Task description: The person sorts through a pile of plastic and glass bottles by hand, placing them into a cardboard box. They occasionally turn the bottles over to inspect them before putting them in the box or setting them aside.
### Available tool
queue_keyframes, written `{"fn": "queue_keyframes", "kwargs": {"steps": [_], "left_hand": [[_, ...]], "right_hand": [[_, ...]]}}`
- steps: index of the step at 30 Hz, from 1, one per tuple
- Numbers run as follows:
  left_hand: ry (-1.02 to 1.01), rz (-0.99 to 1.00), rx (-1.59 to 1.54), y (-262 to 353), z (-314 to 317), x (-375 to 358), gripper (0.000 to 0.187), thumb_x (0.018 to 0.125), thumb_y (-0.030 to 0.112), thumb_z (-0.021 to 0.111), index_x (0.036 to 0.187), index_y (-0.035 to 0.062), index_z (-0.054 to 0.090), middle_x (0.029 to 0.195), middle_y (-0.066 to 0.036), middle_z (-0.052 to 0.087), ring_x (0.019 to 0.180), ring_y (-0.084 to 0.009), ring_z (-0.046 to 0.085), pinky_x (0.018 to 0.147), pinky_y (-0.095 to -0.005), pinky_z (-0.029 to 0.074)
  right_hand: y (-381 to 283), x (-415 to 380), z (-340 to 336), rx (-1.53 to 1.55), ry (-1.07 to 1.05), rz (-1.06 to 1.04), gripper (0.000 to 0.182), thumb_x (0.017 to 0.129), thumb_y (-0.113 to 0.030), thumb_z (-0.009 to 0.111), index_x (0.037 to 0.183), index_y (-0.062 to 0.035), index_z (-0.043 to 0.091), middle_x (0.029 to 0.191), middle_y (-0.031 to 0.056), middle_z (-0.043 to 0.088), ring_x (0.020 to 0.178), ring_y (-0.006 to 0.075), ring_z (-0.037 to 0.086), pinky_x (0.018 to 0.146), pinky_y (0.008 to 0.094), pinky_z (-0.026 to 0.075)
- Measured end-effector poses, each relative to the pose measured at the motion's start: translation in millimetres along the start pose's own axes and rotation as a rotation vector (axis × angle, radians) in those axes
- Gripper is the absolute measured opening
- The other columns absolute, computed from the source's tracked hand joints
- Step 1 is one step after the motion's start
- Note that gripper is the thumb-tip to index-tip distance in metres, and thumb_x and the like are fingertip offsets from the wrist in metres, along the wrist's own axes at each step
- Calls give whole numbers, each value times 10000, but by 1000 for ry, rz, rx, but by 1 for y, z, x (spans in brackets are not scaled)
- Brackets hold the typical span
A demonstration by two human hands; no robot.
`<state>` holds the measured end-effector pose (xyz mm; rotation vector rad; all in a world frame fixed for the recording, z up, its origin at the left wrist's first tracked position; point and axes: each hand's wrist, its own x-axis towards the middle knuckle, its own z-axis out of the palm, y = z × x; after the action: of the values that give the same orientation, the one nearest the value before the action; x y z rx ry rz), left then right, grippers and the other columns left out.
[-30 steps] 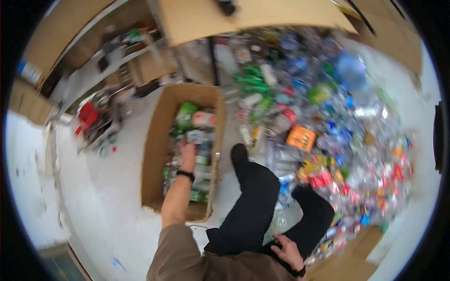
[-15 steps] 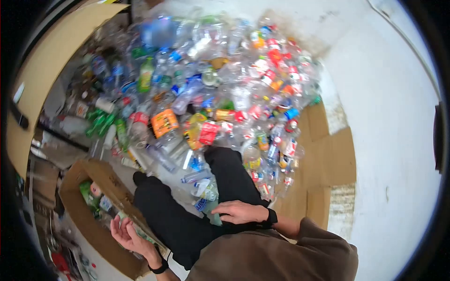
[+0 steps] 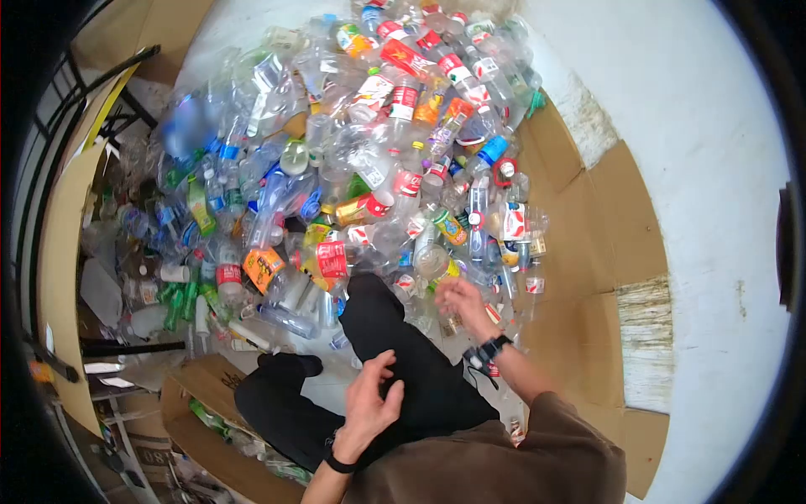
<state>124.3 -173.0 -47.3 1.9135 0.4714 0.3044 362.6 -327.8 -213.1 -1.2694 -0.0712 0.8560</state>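
Note:
A big heap of plastic bottles (image 3: 369, 164) lies in front of me, with red, orange, green and blue labels and caps. My right hand (image 3: 462, 304) is at the heap's near right edge, beside a round clear bottle (image 3: 431, 261); its fingers are slightly blurred and apart, with nothing seen in them. Over my black trouser leg, my left hand (image 3: 372, 401) hangs with thumb and fingers apart, empty. A bottle with a red label (image 3: 331, 259) lies just beyond my knee.
An open cardboard box (image 3: 197, 437) holding bottles stands at the lower left. Flattened cardboard (image 3: 588, 244) lines the right side by a white wall (image 3: 714, 210). Black metal bars (image 3: 63, 126) and a cardboard panel (image 3: 71, 277) are at the far left.
My left hand has moved from above the box to over my leg. My right hand has gone from my lap out to the heap's edge. The view has turned.

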Motion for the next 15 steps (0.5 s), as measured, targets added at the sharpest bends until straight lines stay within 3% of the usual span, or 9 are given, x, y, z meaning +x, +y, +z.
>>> {"fn": "queue_keyframes", "kwargs": {"steps": [3, 4, 7, 9, 11, 13, 15], "left_hand": [[-148, 42, 119, -1, 24, 40, 504, 773, 32, 687, 1257, 46, 547, 1044, -130, 655, 782, -246, 645, 703, -352, 536], [-145, 88, 194, -3, 30, 51, 468, 774, 55, 689, 1226, 59, 568, 995, -106, 663, 690, -236, 637, 631, -349, 528], [-121, 62, 299, -10, 45, 78, 386, 773, 65, 686, 1152, 84, 614, 916, -75, 678, 631, -233, 645, 567, -341, 515], [-74, 133, 355, -32, 55, 84, 362, 766, 65, 686, 1121, 98, 630, 881, -66, 680, 627, -231, 653, 557, -339, 515], [56, 259, 374, -34, 63, 94, 246, 742, 8, 691, 974, 89, 672, 796, -79, 683, 559, -216, 644, 517, -305, 504], [72, 296, 392, -35, 66, 97, 269, 721, -1, 688, 974, 91, 674, 813, -76, 694, 583, -218, 661, 529, -301, 515], [66, 280, 430, -35, 66, 101, 294, 703, -1, 686, 980, 97, 676, 821, -68, 703, 603, -212, 674, 538, -294, 524]], "right_hand": [[28, 87, -38, -258, 220, -129, 480, 839, -88, 655, 1298, -9, 536, 1185, 110, 631, 989, 225, 646, 776, 343, 542], [38, 117, -51, -295, 283, -193, 547, 813, -116, 689, 1322, -11, 519, 1201, 130, 620, 1012, 248, 640, 797, 348, 538], [19, 181, -63, -560, 309, -68, 651, 814, -68, 672, 1409, -46, 410, 1276, 151, 547, 990, 224, 645, 745, 364, 554], [14, 211, -61, -1171, 514, -364, 786, 736, -153, 696, 1443, -58, 365, 1285, 230, 560, 1097, 373, 613, 869, 449, 524], [5, 232, -60, -1226, 499, -308, 797, 741, -139, 662, 1461, -71, 327, 1303, 222, 557, 1052, 416, 621, 864, 494, 518], [-1, 242, -60, -1365, 382, -71, 774, 740, -138, 662, 1448, -66, 356, 1303, 215, 560, 989, 415, 649, 850, 490, 526], [3, 255, -66, -1425, 327, -102, 727, 737, -128, 672, 1407, -51, 401, 1266, 241, 568, 952, 419, 658, 824, 490, 534]]}}
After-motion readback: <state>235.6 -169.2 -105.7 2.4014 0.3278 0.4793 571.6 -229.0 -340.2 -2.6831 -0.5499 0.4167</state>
